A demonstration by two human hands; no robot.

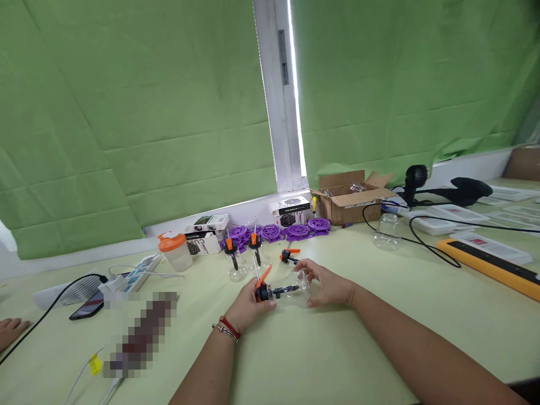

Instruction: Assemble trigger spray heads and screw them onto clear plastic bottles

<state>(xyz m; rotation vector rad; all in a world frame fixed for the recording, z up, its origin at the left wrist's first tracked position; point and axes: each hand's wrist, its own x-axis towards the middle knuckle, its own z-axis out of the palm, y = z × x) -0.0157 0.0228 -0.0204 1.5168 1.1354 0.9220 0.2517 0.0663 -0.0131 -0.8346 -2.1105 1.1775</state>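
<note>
A clear bottle (291,293) with a black cap and an orange lever lies sideways between my two hands, a dark stem inside it. My left hand (248,304) is wrapped round the black cap end. Round the wide clear base curl the fingers of my right hand (323,286). Just behind the bottle, a loose black and orange cap (287,257) rests on the table. Two more clear bottles with black and orange tops (237,273) (258,260) stand upright behind my left hand.
Purple plastic parts (270,233), small boxes (293,211) and an open carton (352,211) line the wall. A clear container (387,232), cables and an orange bar (493,267) lie right. An orange-lidded cup (175,250), power strip (143,272), phone (88,308) and another person's hand (12,332) are left.
</note>
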